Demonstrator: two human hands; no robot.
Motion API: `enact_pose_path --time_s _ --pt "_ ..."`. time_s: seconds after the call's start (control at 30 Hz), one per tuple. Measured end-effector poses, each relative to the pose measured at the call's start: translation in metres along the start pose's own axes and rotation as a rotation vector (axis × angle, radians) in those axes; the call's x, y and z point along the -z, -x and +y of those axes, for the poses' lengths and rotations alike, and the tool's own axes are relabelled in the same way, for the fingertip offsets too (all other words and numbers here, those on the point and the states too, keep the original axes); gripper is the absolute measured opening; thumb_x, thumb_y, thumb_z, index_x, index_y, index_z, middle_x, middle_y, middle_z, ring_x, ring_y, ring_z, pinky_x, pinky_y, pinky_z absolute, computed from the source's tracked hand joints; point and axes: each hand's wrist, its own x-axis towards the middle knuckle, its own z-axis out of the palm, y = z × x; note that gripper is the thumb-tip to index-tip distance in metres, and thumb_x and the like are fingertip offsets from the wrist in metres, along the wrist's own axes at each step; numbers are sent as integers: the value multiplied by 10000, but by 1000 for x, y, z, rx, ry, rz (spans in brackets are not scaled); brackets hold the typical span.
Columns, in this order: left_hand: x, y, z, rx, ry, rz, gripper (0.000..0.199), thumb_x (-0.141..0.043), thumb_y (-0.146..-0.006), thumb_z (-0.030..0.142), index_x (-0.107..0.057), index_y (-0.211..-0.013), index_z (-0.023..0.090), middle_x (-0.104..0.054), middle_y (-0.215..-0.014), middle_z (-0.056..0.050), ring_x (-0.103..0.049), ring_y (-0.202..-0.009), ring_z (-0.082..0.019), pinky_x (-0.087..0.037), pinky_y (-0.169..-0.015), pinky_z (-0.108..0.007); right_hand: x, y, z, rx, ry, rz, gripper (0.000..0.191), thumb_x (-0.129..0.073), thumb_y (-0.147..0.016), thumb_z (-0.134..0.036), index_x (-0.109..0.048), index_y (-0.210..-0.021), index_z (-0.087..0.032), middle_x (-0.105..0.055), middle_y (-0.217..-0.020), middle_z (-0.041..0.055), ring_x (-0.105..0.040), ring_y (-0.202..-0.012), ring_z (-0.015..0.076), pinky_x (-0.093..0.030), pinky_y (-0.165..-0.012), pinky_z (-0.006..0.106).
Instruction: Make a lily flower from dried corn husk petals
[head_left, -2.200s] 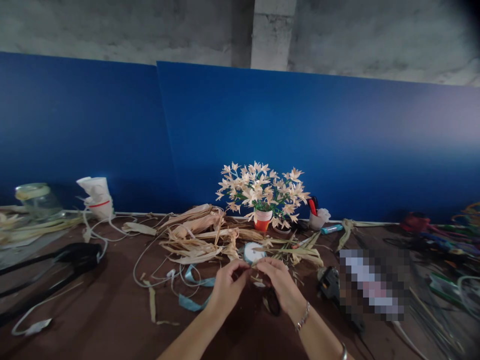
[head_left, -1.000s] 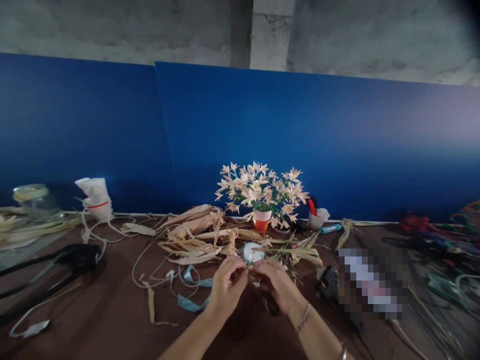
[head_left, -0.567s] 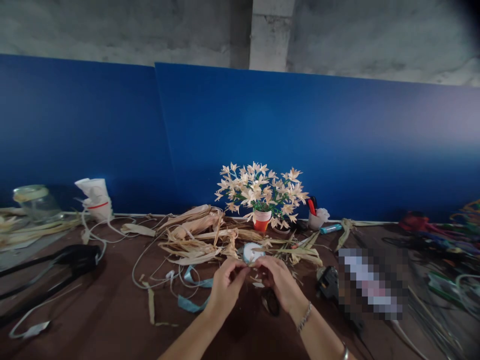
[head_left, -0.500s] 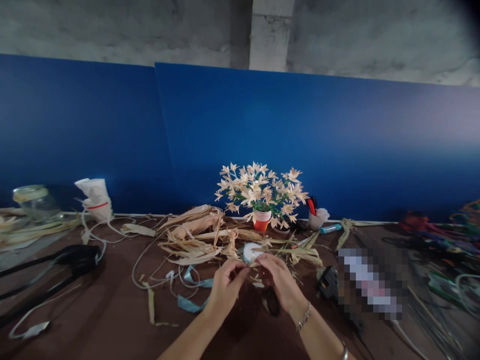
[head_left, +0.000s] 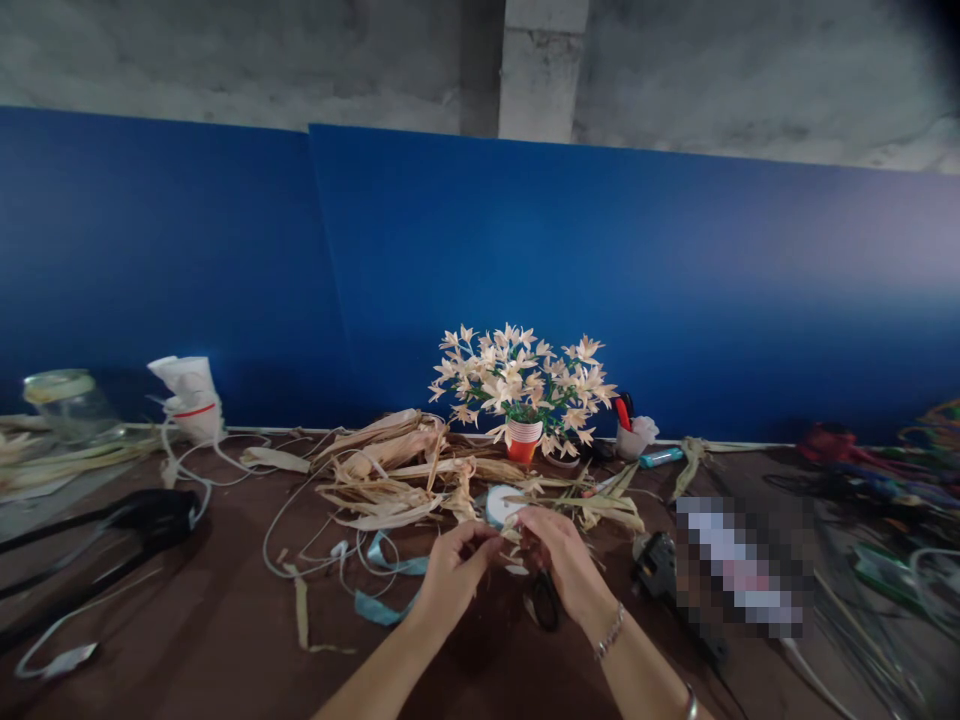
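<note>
OK, both hands are mid-worktop [head_left: 247, 560], well forward of the back edge. Left hand [head_left: 454, 575]: thumb and index tips pressed together; too small to tell what's between them. Right hand [head_left: 562, 560]: fingers bent inward, thumb mostly hidden, can't tell if they're pinching anything. Pale scrap [head_left: 512, 530] sits between the two sets of fingertips, nearer the right; can't tell which hand carries it. Black loop handle [head_left: 546, 601] shows under the right hand; held or lying there, unclear.

White roll with blue rim [head_left: 504, 505] is just beyond the fingertips. Dried husks [head_left: 390, 465] heap left of it, towards the back edge. Red-and-white pot [head_left: 523, 441] stands upright near the back edge, carrying pale flowers [head_left: 506, 375]. Blue ribbon [head_left: 382, 607] lies left of the left hand. Black glue gun [head_left: 660, 565] is right of the right hand. Glass jar [head_left: 75, 408] is near the back-left corner.
</note>
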Motion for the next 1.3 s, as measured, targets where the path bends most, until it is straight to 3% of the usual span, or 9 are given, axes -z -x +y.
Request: enact_pose_path --time_s 0.2,0.43,0.6,0.7,0.8,0.97,1.1,1.3 --pt "-1 -2 -4 8 -25 -2 152 -572 -677 294 -603 -669 146 -568 -563 8 -476 -492 -103 -351 -481 -199 -1 0 -2 -16 -14 -30 243 -624 -644 -375 -534 -610 -152 -410 -493 -52 -292 -419 46 -157 -403 197" --pt "-2 -2 -4 37 -1 -60 144 -622 -630 281 -612 -637 138 -573 -567 10 -478 -518 -98 -356 -496 -195 1 -2 -5 10 114 -24 252 -605 -638 -393 -550 -610 -149 -413 -482 -55 -302 -429 50 -210 -414 189" --pt "-2 -2 -4 236 169 -73 247 -608 -635 380 -571 -683 140 -556 -490 25 -415 -358 -68 -264 -337 -174 32 -12 -17 183 452 170 205 -579 -649 -356 -602 -612 -156 -497 -517 -26 -399 -493 94 -279 -461 210" --pt "1 -3 -2 260 331 -20 235 -644 -610 352 -563 -682 144 -602 -580 6 -524 -466 -96 -341 -382 -171 47 -17 -18 240 617 252 175 -557 -659 -321 -612 -607 -163 -545 -537 -9 -449 -514 122 -319 -495 229" --pt "6 -5 0 269 461 31 222 -672 -596 310 -573 -688 134 -609 -623 1 -569 -570 -107 -412 -491 -181 44 -14 -14 285 773 178 153 -519 -680 -269 -614 -607 -173 -589 -573 5 -502 -560 148 -353 -544 241" --pt "14 -9 0 240 559 62 211 -675 -611 276 -597 -738 126 -616 -655 -2 -567 -618 -99 -440 -594 -200 23 1 -3 302 1231 -125 126 -509 -659 -160 -632 -649 -182 -610 -701 30 -533 -673 160 -354 -608 238" --pt "16 -11 -1 236 596 47 227 -692 -595 255 -623 -764 120 -621 -661 -6 -560 -630 -94 -438 -625 -199 13 9 0 341 1553 -133 116 -517 -654 -160 -626 -689 -180 -589 -812 61 -511 -818 195 -340 -698 269" --pt "11 -10 -3 294 598 37 215 -711 -566 222 -638 -740 119 -626 -660 -2 -569 -629 -88 -440 -642 -190 5 8 -1 356 1691 -144 132 -486 -652 -133 -608 -696 -156 -580 -828 82 -496 -828 201 -332 -733 287"
